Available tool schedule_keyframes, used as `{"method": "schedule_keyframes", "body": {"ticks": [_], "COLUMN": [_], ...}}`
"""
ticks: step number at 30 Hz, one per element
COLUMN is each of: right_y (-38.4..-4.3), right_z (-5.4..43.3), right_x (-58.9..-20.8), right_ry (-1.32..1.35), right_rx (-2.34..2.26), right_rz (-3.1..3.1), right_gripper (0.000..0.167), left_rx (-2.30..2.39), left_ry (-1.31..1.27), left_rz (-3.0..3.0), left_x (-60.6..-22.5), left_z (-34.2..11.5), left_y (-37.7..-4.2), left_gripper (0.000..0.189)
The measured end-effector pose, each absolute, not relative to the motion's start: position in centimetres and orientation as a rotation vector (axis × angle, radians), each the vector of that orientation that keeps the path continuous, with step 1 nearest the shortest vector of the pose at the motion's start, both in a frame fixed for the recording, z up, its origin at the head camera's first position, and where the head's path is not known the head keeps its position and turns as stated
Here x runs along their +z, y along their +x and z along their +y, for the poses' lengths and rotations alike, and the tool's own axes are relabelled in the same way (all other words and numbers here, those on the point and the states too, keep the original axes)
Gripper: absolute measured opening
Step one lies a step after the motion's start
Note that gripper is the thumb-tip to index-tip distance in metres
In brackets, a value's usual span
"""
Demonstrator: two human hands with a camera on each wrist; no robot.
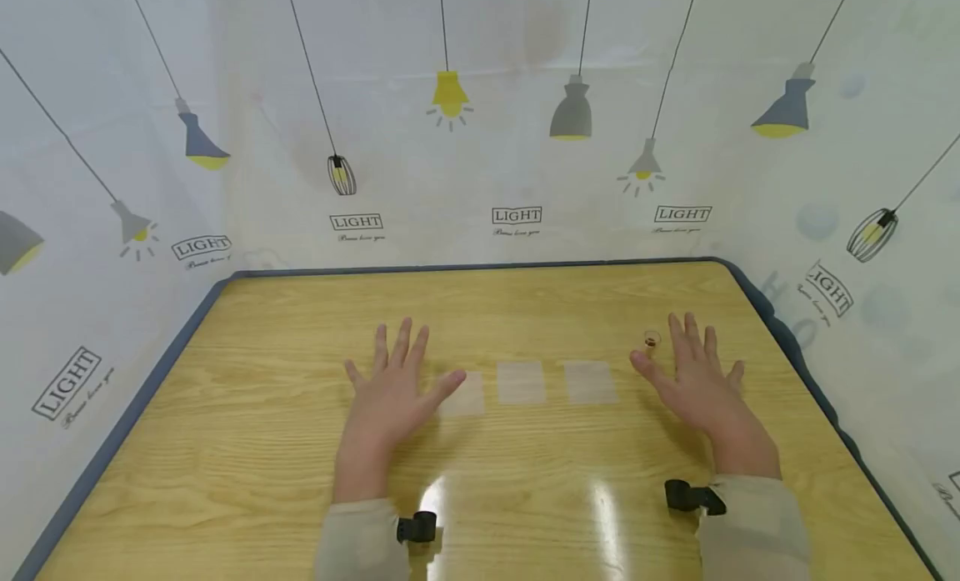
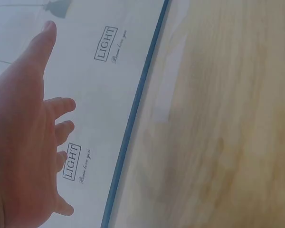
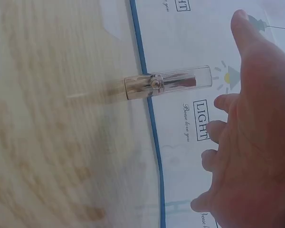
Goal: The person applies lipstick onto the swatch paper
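My left hand [image 1: 393, 402] is spread above the wooden table, palm down, its thumb overlapping the leftmost pale square [image 1: 467, 395]. Two more pale squares, a middle one [image 1: 521, 383] and a right one [image 1: 590, 383], lie in a row with it. My right hand [image 1: 701, 389] is also spread, holding nothing, right of that row. Close to its thumb and index finger stands a slender clear cylinder [image 1: 651, 341]. Seen from the right wrist, this upright cylinder [image 3: 168, 81] has a see-through upper part and a brownish inside; the fingers are apart from it.
The wooden table [image 1: 247, 414] has a blue-grey edge [image 1: 480, 267] along its back and sides. A white wall covering [image 1: 420, 172] printed with lamps surrounds it. Small black devices sit at the left cuff [image 1: 417, 527] and right cuff [image 1: 693, 497].
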State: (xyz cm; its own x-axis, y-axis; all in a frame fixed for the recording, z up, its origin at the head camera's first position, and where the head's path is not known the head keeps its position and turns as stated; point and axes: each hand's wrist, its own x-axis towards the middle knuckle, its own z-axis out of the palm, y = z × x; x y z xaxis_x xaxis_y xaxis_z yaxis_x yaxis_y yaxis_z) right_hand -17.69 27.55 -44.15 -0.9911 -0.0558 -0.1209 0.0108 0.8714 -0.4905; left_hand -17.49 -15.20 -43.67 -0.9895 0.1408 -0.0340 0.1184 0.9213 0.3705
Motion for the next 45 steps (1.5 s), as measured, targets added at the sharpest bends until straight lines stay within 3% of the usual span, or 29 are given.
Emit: {"method": "schedule_keyframes", "body": {"ticks": [11, 19, 28, 36, 45], "right_y": [-19.4, -20.7, -21.6, -21.6, -20.8], "right_z": [30.3, 31.0, 30.4, 30.3, 30.1], "right_x": [-43.4, -43.5, -44.5, -45.2, -45.3], "right_ry": [-0.162, -0.190, -0.098, -0.107, -0.018], "right_rx": [-0.931, -1.000, -1.210, -1.186, -1.111], "right_rz": [2.735, 2.663, 2.532, 2.520, 2.535], "right_gripper": [0.120, 0.092, 0.051, 0.066, 0.058], "left_rx": [0.612, 0.687, 1.134, 1.133, 1.256], "left_ry": [0.426, 0.752, 0.828, 0.830, 0.790], "left_rz": [3.001, 2.959, 2.761, 2.717, 2.703], "left_x": [-40.9, -38.9, -40.8, -43.2, -44.9], "left_z": [-10.3, -1.2, 7.4, 11.1, 12.3], "left_y": [-19.8, -21.9, -23.4, -23.6, -23.1], "left_gripper": [0.101, 0.072, 0.047, 0.046, 0.033]}}
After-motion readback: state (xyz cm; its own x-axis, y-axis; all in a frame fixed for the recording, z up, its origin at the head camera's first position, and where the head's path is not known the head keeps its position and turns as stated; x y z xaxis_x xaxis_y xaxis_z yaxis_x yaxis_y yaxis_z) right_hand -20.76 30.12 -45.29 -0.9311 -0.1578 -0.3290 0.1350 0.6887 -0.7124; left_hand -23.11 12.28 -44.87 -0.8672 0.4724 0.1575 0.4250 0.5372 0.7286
